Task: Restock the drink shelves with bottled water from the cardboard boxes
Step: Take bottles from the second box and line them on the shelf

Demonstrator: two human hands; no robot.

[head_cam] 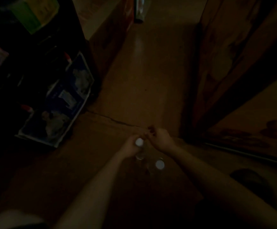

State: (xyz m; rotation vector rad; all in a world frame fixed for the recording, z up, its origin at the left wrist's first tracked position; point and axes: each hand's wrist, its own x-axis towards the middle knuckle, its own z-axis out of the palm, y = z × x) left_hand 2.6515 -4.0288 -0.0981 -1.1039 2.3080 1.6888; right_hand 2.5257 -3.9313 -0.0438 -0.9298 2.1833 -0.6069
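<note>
No legible text, brand, number or sign. Blue-and-white printed carton (65, 103) at left carries graphics only; lettering too dark and blurred to read.

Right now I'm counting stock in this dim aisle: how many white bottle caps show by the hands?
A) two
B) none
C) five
A: two white caps show, one against the left hand and one lower, below the right hand; the bottles beneath are too dark to make out.
</note>
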